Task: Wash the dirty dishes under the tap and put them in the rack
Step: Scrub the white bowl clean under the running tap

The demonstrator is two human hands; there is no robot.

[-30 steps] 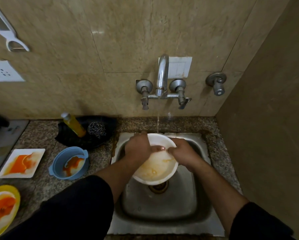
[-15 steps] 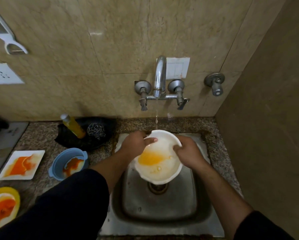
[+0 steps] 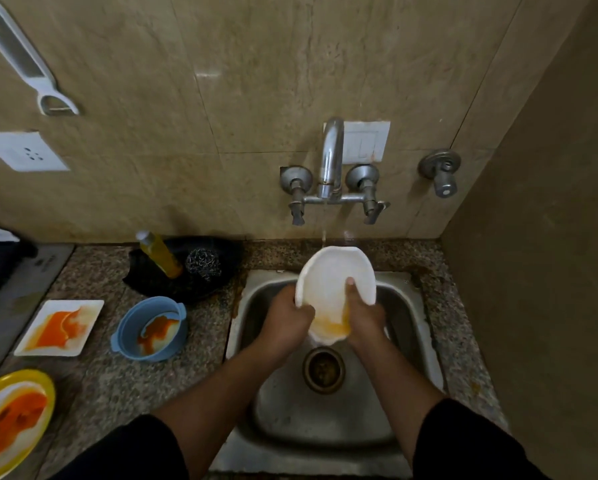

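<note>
Nearest, at left on the granite counter: yellow plate [image 3: 13, 417], smeared orange. Steel sink [image 3: 325, 420]: both hands are over the basin. The left hand [image 3: 287, 315] grips the white bowl [image 3: 328, 275] at its left rim, fingers curled round it. The right hand [image 3: 361, 313] clamps the right side, thumb inside, fingers hidden behind. The bowl is tilted, with orange residue at its lower edge and its upper rim under the stream. Further left: blue bowl [image 3: 150, 329] and white square plate [image 3: 60, 327], both soiled. Beyond: soap bottle [image 3: 159, 254], steel scourer [image 3: 203, 263]. Wall tap [image 3: 330, 157], running.
</note>
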